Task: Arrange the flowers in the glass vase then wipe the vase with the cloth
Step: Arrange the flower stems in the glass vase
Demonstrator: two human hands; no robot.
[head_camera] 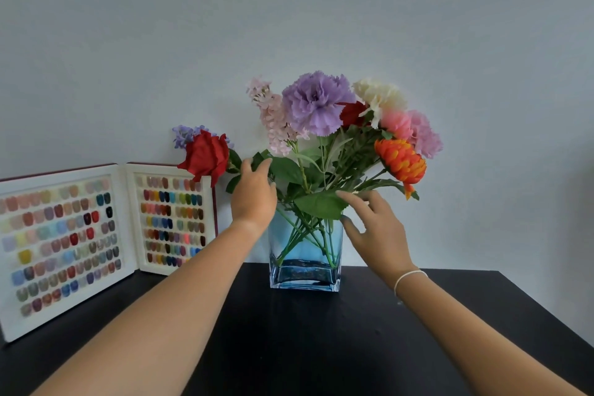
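Your glass vase [304,254] stands on the black table [321,347], close to its far edge and about midway along it, against the pale wall [289,10]. It's square-sided, tinted blue, and the green stems [308,235] cross inside it down toward the base. Above the rim the flowers [337,125] fan out — a big lilac carnation [316,103] at the centre, a pale pink spray to its left, cream, pink and mauve heads to the right, and an orange bloom [401,162] drooping low on the right side. Your left hand [254,196] is up at the left of the bunch, fingers curled in among the leaves by the stem of the red rose [205,156], which leans out leftward; whether you actually grip that stem I cannot tell. Your right hand [376,228] is spread, fingers loose and apart, fingertips just touching a broad leaf [321,204] over the vase's rim — holding nothing. A thin white band circles your right wrist. At the table's far left corner an open sample book of coloured nail tips [96,235] stands propped upright.
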